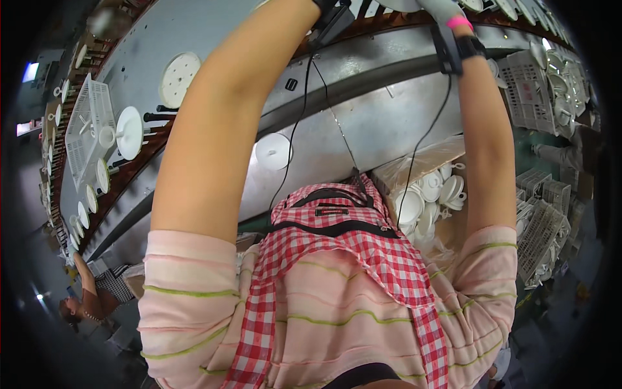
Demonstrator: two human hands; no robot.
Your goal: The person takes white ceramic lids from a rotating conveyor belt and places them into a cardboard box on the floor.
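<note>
Both of my arms reach up toward the top edge of the picture. My right hand (442,9), in a whitish glove with a pink band at its cuff, is cut off by that edge, so its finger closure does not show. Right beside it, a white round piece (400,4) is partly visible over the dark rack of pegs; whether the hand touches it is unclear. My left hand lies beyond the top edge; only its wrist with a black strapped device (332,24) shows. Another white disc (273,152) lies on the metal surface below my arms.
A curved line of dark pegs bears white discs (129,133) at the left. White plastic baskets (530,91) of white parts stand at the right. A lined carton (424,162) with white parts sits by my apron. Thin black cables hang from both wrists. Another person (91,295) is far left.
</note>
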